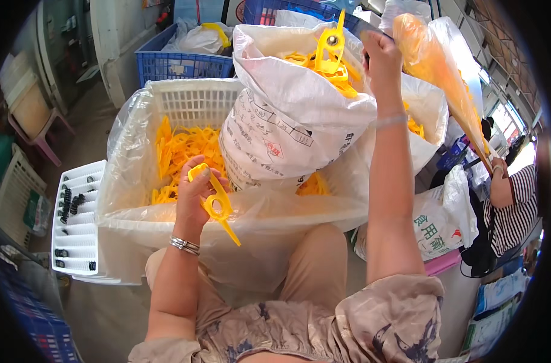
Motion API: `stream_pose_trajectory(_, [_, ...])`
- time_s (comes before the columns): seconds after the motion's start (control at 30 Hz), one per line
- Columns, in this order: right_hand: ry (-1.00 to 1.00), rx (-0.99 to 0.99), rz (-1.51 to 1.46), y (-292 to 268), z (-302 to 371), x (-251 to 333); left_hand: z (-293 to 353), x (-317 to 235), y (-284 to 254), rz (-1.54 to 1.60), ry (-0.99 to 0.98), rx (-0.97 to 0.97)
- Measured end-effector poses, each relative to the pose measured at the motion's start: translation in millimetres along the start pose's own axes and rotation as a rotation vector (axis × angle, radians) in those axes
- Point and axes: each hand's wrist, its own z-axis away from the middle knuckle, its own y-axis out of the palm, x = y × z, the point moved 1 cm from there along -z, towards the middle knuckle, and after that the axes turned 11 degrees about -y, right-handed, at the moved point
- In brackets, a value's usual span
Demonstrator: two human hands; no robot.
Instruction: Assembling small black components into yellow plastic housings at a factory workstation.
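Observation:
In my left hand (194,190) is a yellow plastic part (218,204) with a ring in its middle and a pointed end hanging down. My fingers are closed around its upper end, over the front of the lined crate. My right hand (382,60) is raised at the sack's right rim, its fingers curled and partly blurred. Something dark shows by those fingers, too small to name. Left of that hand, a similar yellow part (331,60) with a round metallic piece in its ring stands upright above the white woven sack (287,136). More yellow parts fill the sack's mouth.
Many yellow parts lie in the white crate (194,95), lined with clear plastic. A white slotted tray (79,233) with black coils stands left. Blue crate (184,65) sits behind. At right, another person (510,206) in a striped top holds a long orange-filled bag (436,72).

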Motion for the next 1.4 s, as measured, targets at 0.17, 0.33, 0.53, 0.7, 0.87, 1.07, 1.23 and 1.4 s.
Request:
stream_pose_trajectory(0.17, [0.688,0.375,-0.878,29,112,61,10,7,6,-0.360,0.313,0.037])
stream_pose_trajectory(0.33, [0.925,0.606,-1.149,69,219,75,11,13,18,-0.843,0.477,0.053])
stream_pose_trajectory(0.53, [0.854,0.647,-1.041,87,247,79,11,15,16,-1.185,0.435,0.115])
stream_pose_trajectory(0.7, [0.805,0.678,-1.065,85,248,81,10,24,23,-1.231,0.548,0.129])
stream_pose_trajectory(0.87, [0.875,0.657,-1.120,81,250,78,7,27,19,-1.290,0.508,0.192])
stream_pose_trajectory(1.07, [1.095,0.532,-1.357,84,261,72,8,30,19,-1.244,0.560,0.077])
stream_pose_trajectory(1.23, [0.888,0.325,-1.313,83,264,66,12,25,19,-0.690,0.114,-0.020])
stream_pose_trajectory(1.4, [0.577,0.496,-1.087,86,257,70,4,27,9,0.030,-0.259,0.160])
